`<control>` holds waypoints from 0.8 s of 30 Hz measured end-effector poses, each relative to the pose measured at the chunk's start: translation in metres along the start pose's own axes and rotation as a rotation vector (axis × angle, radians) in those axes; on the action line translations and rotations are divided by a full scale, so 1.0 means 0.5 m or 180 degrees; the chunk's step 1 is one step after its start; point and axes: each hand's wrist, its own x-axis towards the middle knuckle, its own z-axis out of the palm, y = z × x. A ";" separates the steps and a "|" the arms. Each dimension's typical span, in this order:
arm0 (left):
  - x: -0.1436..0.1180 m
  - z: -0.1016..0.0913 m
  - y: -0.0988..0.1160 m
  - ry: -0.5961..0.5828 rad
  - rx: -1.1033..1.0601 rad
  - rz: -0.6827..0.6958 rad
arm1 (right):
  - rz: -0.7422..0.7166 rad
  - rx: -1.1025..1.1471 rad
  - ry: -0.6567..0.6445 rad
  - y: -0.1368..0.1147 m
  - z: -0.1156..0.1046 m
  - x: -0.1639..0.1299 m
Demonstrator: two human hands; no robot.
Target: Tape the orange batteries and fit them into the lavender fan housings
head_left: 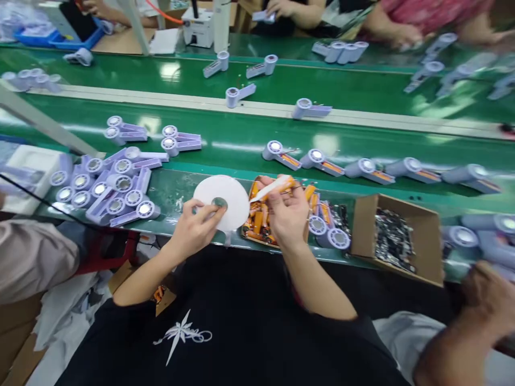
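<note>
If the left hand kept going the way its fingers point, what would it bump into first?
The left hand points right, already touching the white tape roll. Pushing on, it would probably meet the right hand holding an orange battery, though depth is hard to judge.

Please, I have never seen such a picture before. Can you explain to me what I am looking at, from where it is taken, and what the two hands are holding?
The camera sits on a person's head and looks down at their own two bare hands; there is no machine arm. The black shirt at the bottom is theirs. The left hand holds a white roll of tape. The right hand pinches an orange battery with a white strip on it, above a box of orange batteries. In front runs a green conveyor belt carrying lilac handheld fan bodies. A heap of similar fan bodies lies to the left, and a cardboard box of dark small parts stands to the right. Other people's arms show at the edges and across the belt.
</note>
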 end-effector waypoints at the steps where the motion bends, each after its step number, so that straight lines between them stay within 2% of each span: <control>1: -0.003 0.003 0.005 0.0023 -0.0050 0.0004 | 0.0034 -0.0089 -0.0042 0.004 0.009 -0.007; 3: -0.015 0.012 0.016 -0.0010 -0.0177 0.0079 | 0.0208 -0.0236 -0.0112 0.003 0.013 -0.006; 5: -0.034 0.020 0.024 -0.0172 -0.0314 0.0295 | 0.0228 -0.0188 -0.0046 -0.021 -0.006 0.020; 7: -0.053 0.023 0.015 -0.0455 -0.0375 0.0466 | -0.0259 -0.0024 0.0341 -0.060 -0.049 0.061; 8: -0.059 0.022 -0.001 -0.0638 -0.0383 0.0471 | -0.0661 0.0034 0.0633 -0.079 -0.074 0.081; 9: -0.059 0.021 -0.026 -0.0859 -0.0404 0.0404 | -0.0944 0.0003 0.0870 -0.094 -0.099 0.096; 10: -0.052 0.019 -0.059 -0.1120 -0.0478 0.0281 | -0.0942 -0.0056 0.0895 -0.102 -0.121 0.105; 12: -0.015 0.015 -0.144 -0.1652 -0.0746 0.0015 | -0.0654 -0.0132 0.0748 -0.100 -0.150 0.100; 14: 0.049 0.018 -0.237 -0.1950 -0.0939 -0.0245 | -0.0355 -0.0146 0.0578 -0.084 -0.160 0.076; 15: 0.086 0.022 -0.280 -0.1911 -0.0885 -0.0400 | -0.0301 -0.0138 0.0562 -0.075 -0.160 0.064; 17: 0.159 0.037 -0.353 -0.1569 -0.0363 -0.0811 | -0.0328 -0.0095 0.0631 -0.066 -0.159 0.044; 19: 0.213 0.058 -0.400 -0.1358 0.0337 -0.1160 | -0.0436 -0.0049 0.0786 -0.067 -0.167 0.033; 21: 0.243 0.078 -0.424 -0.1407 0.0762 -0.1275 | -0.0532 -0.0076 0.0978 -0.071 -0.188 0.024; 24: 0.254 0.098 -0.429 -0.1516 0.0806 -0.1226 | -0.0516 -0.0202 0.1158 -0.072 -0.237 0.004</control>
